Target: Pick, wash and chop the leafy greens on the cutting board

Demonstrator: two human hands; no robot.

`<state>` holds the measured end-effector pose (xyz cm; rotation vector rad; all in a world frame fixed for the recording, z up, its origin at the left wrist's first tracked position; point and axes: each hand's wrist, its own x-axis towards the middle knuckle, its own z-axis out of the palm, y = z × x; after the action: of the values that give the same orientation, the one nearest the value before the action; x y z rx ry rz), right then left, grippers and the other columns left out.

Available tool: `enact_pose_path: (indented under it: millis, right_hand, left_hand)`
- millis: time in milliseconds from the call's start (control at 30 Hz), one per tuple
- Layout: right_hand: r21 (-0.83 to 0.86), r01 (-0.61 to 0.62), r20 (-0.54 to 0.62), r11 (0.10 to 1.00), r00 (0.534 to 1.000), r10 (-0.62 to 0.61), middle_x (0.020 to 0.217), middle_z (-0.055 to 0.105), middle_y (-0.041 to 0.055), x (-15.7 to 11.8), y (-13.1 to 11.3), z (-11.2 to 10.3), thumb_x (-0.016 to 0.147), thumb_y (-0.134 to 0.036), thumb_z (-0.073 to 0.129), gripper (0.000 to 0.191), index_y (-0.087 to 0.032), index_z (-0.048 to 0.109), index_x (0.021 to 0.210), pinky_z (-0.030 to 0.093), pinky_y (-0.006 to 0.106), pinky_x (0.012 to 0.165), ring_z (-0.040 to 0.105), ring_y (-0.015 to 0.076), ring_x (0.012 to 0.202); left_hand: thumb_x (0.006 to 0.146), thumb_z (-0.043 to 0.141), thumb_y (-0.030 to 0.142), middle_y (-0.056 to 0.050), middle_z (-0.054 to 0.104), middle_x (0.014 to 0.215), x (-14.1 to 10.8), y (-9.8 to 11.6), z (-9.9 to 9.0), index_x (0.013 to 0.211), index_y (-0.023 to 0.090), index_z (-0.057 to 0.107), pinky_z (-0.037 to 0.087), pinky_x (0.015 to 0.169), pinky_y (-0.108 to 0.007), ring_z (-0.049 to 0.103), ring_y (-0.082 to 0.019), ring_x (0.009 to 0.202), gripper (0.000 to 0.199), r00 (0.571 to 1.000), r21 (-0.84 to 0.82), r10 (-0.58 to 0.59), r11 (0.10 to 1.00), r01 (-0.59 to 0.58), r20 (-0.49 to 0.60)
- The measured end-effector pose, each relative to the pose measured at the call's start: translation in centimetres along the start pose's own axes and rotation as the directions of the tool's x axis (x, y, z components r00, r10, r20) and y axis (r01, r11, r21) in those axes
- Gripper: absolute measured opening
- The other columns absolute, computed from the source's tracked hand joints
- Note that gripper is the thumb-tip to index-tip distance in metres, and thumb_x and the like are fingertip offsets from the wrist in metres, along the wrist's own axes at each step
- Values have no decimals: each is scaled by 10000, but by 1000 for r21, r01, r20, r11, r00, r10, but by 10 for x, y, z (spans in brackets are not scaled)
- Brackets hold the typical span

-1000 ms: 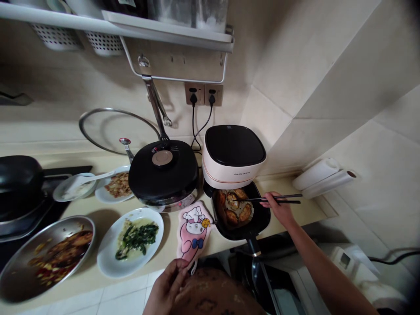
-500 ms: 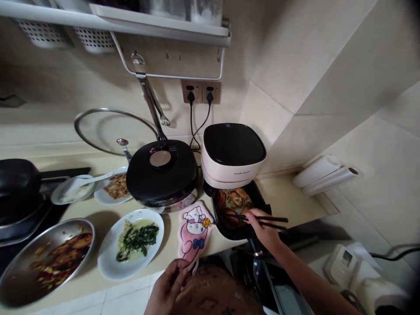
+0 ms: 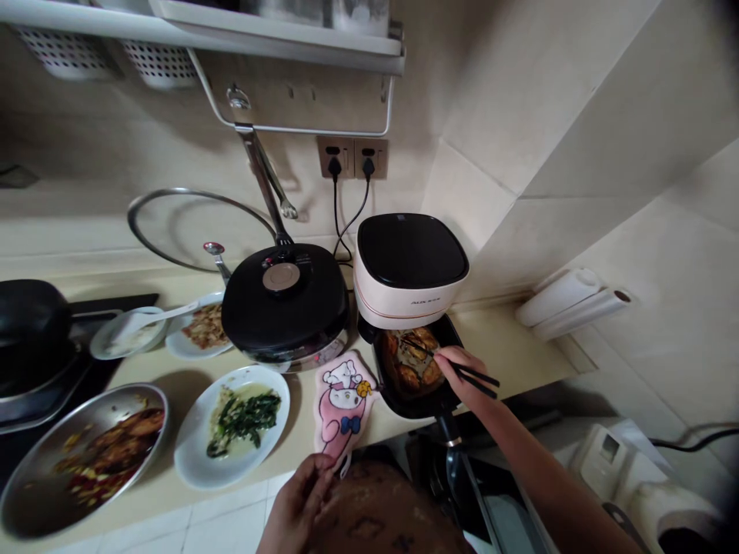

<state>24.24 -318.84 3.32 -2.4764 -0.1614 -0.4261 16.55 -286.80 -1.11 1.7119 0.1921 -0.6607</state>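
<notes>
My right hand [image 3: 462, 372] is closed round a pair of black chopsticks [image 3: 476, 379], whose tips reach among browned pieces of food [image 3: 411, 375] in the air fryer drawer [image 3: 447, 400]. The drawer is pulled out from the pale pink air fryer [image 3: 407, 304] with the black top; its handle points toward me. My left hand [image 3: 305, 492] pinches the lower edge of a pink cartoon-shaped cloth mitt or pad [image 3: 342, 408], which lies at the counter's edge just left of the drawer.
Left of the mitt stand a plate of greens [image 3: 190, 454], a black-lidded electric pot [image 3: 282, 319] and a metal pan with food [image 3: 23, 492]. A plate of chopped meat [image 3: 178, 338] sits behind. Tongs [image 3: 262, 181] hang from a rail; rolls [image 3: 583, 315] lie right.
The chopstick tips have moved from the drawer's near left part to farther back among the food. Some pieces lie differently. My left hand stays on the mitt.
</notes>
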Motion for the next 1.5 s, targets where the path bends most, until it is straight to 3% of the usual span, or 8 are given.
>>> enact_pose_path:
  millis: [100,300,633,767,867,1067,1267,1500]
  right_hand:
    - [70,39,64,997,997,-44,852,648,23,13,8,10,876,-272,451,199,-222,641,840,493,264,726,612,150,781]
    - [182,73,3,981,997,-75,887,645,30,27,12,31,868,-284,465,188,-221,643,874,491,270,774,610,153,827]
    - [92,-113,-48,989,992,118,798,654,40,3,4,4,864,-317,446,214,-202,623,828,508,299,718,623,179,765]
    - [316,-236,89,919,972,219,778,657,27,-16,1,15,871,-337,435,225,-201,610,842,526,259,634,636,157,697]
    - [319,-229,205,920,964,169,771,659,14,-22,-6,23,871,-321,443,222,-208,623,808,514,247,660,631,146,712]
    - [314,-150,233,938,969,77,760,669,13,-21,-14,12,856,-299,475,193,-210,634,795,493,241,683,627,139,724]
    - [131,-120,78,984,991,110,675,636,-1,-20,-20,2,847,-314,496,190,-212,612,737,468,233,604,597,131,624]
    - [67,-17,-57,998,998,21,788,649,19,-13,-38,35,855,-322,510,173,-225,627,772,462,240,703,600,141,734]
  left_hand:
    - [729,512,569,5,567,677,-2,2,0,900,194,547,401,588,-234,508,-140,625,413,1000,13,-6,1000,6,-9]
    - [661,536,632,8,558,637,-7,6,1,864,191,565,389,554,-238,492,-140,588,487,998,-3,-50,999,50,-44]
    - [683,543,598,9,571,653,-5,3,-2,874,202,568,405,583,-240,501,-142,603,441,998,-6,-47,999,46,-33]
    - [691,546,583,4,578,666,-2,2,-3,881,202,570,406,585,-237,507,-143,616,426,999,-1,-31,1000,31,-18]
    - [692,542,585,9,567,649,-1,0,-1,888,203,574,402,574,-235,498,-140,599,431,999,17,-33,999,33,-9]
    - [666,551,608,7,560,625,-2,-4,3,865,197,588,401,543,-237,496,-139,578,458,999,12,-52,999,52,-4]
    - [718,539,552,3,568,662,-1,-18,3,894,204,580,399,542,-230,498,-133,590,392,1000,0,-18,1000,18,7]
    - [728,519,563,14,552,652,-1,-14,5,891,199,574,382,556,-224,490,-132,604,403,1000,-1,-14,1000,14,26]
